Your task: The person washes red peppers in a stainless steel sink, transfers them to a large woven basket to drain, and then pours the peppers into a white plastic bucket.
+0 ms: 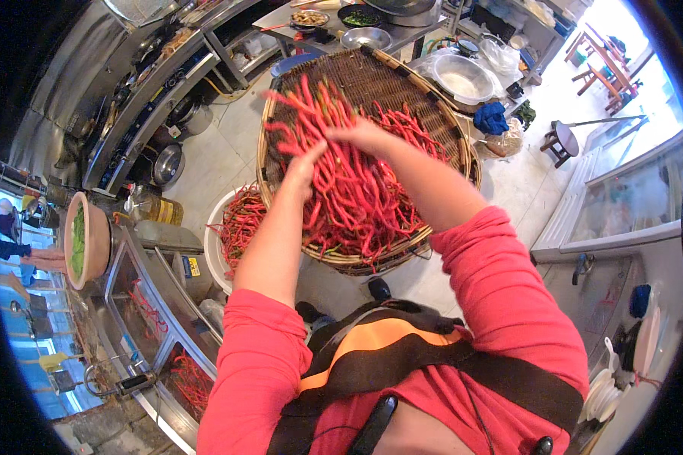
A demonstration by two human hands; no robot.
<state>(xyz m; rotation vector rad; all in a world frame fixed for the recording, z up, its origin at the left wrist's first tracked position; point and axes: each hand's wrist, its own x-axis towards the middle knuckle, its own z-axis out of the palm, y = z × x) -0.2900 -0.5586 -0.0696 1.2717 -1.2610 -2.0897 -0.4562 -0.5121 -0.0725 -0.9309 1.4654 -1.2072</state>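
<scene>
A bunch of long red chili peppers (pixel 319 111) is gathered between my two hands above a large round woven bamboo basket (pixel 370 71). My left hand (pixel 303 173) grips the bunch from the left, its thumb pointing up. From the right, my right hand (pixel 358 136) lies across the same peppers, blurred by motion. Beneath and around them, a pile of red chilies (pixel 370 219) covers the near part of the basket. More chilies (pixel 418 133) lie towards its right side. The palms and most of the fingertips are hidden.
A white tub (pixel 213 227) of chilies stands left of the basket. Further left are a steel double sink (pixel 162 364) with chilies in it and a pink basin (pixel 99 239) of greens. A steel table (pixel 330 42) with bowls stands beyond. Right lies a small stool (pixel 562 139).
</scene>
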